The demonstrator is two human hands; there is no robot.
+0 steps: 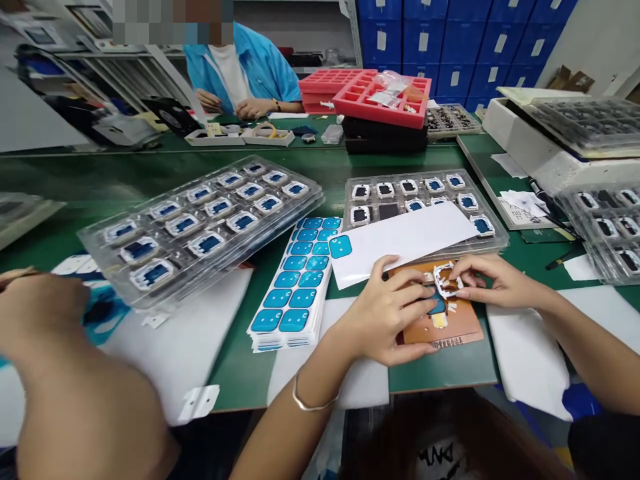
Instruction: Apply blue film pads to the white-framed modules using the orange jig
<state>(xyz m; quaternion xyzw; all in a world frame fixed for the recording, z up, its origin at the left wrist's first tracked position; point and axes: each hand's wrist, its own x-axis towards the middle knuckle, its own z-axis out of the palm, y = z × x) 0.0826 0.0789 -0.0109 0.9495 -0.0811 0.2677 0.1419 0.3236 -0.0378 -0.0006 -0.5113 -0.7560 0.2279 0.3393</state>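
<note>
A small white plastic frame (447, 283) is pinched between the thumb and fingers of my right hand (493, 280). It is tilted up over a brown-orange board (467, 323). My left hand (393, 313) lies over the board's left side, fingers stretched and apart. Its fingertips are beside a blue piece (437, 305) on the board, partly hidden under them. A yellowish square (439, 321) shows just below that piece. Behind my hands, a white sheet (400, 243) bearing one blue sticker (341, 247) lies across a clear tray (490, 248) of similar framed parts.
A stack of blue sticker sheets (287, 287) lies left of my hands. Farther left stand stacked clear trays (200, 267) of parts, next to another person's blurred arm (85, 373). Red trays (383, 100) and a person in a blue jacket (267, 67) are across the table.
</note>
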